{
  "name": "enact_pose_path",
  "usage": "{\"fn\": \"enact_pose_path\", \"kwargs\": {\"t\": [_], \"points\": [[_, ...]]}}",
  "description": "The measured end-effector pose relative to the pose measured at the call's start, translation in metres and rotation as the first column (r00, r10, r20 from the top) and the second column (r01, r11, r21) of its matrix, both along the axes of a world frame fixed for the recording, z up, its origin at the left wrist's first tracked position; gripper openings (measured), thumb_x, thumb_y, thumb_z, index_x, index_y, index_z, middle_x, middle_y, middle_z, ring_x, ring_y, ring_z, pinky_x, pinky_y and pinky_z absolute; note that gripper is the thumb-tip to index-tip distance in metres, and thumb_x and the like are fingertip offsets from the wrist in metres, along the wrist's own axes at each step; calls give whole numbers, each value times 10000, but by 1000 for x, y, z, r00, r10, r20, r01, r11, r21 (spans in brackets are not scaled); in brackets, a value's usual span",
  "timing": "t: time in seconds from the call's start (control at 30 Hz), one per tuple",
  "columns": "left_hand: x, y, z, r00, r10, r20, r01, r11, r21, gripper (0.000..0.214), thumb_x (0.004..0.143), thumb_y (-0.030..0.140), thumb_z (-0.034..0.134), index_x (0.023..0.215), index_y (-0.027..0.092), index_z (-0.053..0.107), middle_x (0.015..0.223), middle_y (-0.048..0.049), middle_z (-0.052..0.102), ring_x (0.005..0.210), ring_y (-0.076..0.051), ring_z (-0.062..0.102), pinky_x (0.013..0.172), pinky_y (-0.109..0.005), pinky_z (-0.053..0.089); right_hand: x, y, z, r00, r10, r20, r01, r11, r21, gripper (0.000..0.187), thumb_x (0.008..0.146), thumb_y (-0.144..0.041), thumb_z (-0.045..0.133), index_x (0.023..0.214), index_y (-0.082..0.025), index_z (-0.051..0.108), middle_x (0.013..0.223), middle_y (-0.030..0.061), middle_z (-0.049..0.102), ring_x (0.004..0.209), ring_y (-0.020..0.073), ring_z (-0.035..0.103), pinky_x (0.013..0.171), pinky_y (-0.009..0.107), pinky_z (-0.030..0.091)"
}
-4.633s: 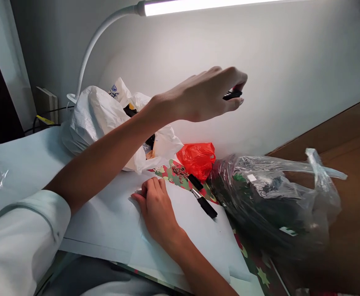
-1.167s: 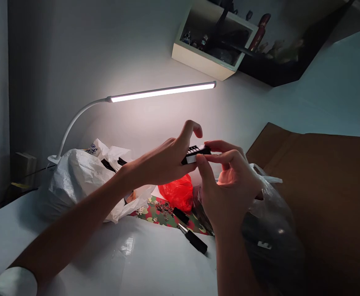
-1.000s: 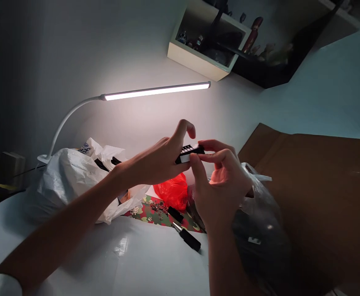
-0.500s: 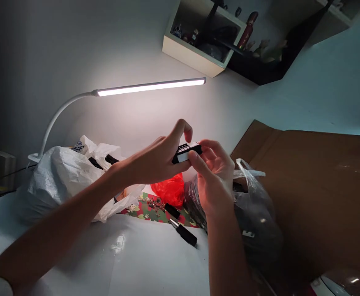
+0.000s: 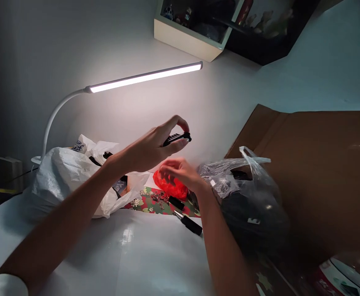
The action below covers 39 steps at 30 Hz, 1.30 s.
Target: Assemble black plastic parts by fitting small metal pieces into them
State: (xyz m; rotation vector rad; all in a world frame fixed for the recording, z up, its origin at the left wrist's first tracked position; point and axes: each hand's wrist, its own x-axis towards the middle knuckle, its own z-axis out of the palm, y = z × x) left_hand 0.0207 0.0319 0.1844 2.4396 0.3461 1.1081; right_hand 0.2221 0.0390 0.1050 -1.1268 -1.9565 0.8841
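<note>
Fingers of the left hand [image 5: 155, 149] pinch a black ridged object [image 5: 174, 139] between a bent upper digit and a lower one whose nail shows, the object's end poking out past them. It is raised above the table, with open air between it and the lamp [image 5: 146, 78] higher up. Just below, the right hand [image 5: 181, 170] is apart from the object, its fingers half curled; blur hides whether they pinch anything. It overlaps a red plastic bag [image 5: 180, 191], though I cannot tell whether they touch. Small metallic pieces [image 5: 159, 198] and a black cap [image 5: 176, 202] lie on a patterned mat [image 5: 149, 206], which shows as a narrow strip beyond the far edge of a white sheet [image 5: 155, 255]. At that edge rests a black-handled tool [image 5: 192, 225], its metal tip pointing away, its handle close to the right forearm. The sheet spreads broadly between the forearms. A bulky white bag [image 5: 63, 176] bounds the left side; a clear bag [image 5: 254, 213] and slanting cardboard [image 5: 315, 164] crowd the right.
</note>
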Motion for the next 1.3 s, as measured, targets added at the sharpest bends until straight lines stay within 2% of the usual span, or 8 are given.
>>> {"fn": "enact_pose_path", "kwargs": {"t": [0.1,0.2,0.37,0.53,0.77,1.07,1.2,1.3], "points": [[0,0,0,999,-41,26,41,999,-5,224,1062,406,558,1211,240,587,711,40,445,618,-126,377,575,-303,319,1,15,-21,916,107,388,13,956,-293,321,776,-457,871,888,-188,735,762,-6,740,607,121,650,561,222,512],[0,-2,2,996,-71,45,71,997,6,204,1056,387,567,1190,239,608,723,31,462,610,-123,371,574,-314,317,4,25,-38,843,137,521,102,909,-405,186,664,-195,887,742,-173,719,597,-29,700,472,128,612,483,224,467],[1,-4,4,999,0,35,-3,997,76,213,1041,358,585,1200,222,623,674,41,423,580,-115,357,569,-321,307,8,33,-51,779,148,609,203,860,-469,134,704,-65,777,746,-181,726,536,-36,673,498,167,675,502,226,506],[2,0,4,994,39,-105,-32,997,66,374,983,404,690,1289,228,565,747,27,556,587,-105,397,588,-306,346,9,33,-55,763,133,633,234,855,-462,135,744,-49,760,756,-178,719,555,-35,686,539,157,703,543,213,536],[2,8,2,956,165,-244,-143,984,108,325,1018,534,622,1130,229,611,828,2,644,647,-111,448,594,-274,369,5,33,-54,745,169,646,243,832,-498,130,787,-51,739,823,-176,741,526,-50,684,510,145,698,575,217,564],[-3,14,6,959,60,-277,-84,994,-75,442,1002,619,625,1077,189,693,655,14,620,573,-120,560,566,-253,456,3,31,-40,799,134,586,147,902,-407,124,763,-59,743,726,-174,713,561,-42,687,526,156,697,560,230,538],[-3,14,7,966,61,-251,-77,996,-54,459,994,628,631,1089,188,720,709,8,621,599,-111,519,570,-247,425,10,19,-16,877,41,478,65,977,-203,67,793,-137,791,763,-176,745,711,-15,739,703,140,711,626,210,521],[-3,16,6,970,93,-223,-93,996,12,428,1018,591,602,1166,208,725,857,-19,663,693,-120,518,614,-251,399,13,3,7,935,-5,356,20,999,-39,45,857,-226,784,840,-188,768,870,12,788,844,149,728,747,232,560]]}}
